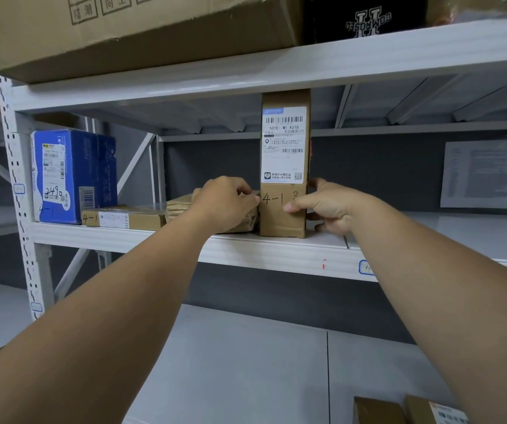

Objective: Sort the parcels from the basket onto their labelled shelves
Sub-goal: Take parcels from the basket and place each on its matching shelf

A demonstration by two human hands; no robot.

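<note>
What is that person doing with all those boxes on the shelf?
The person is putting parcels away on a white shelf. Both hands are on a tall brown box marked 4-1, which stands upright on the shelf. The right hand grips its right side and the left hand touches its left edge. Beside it lie a taped brown packet, a flat brown box and a blue box, the last two marked 4-1 too.

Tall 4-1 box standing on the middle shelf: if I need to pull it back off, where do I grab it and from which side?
Probably low down, across its two narrow side faces, coming from the front. The tall box stands upright and nearly reaches the shelf above, so there is no room from the top. The right hand already pinches its lower right edge; the left hand is at its lower left edge, where the taped parcel crowds it.
</note>
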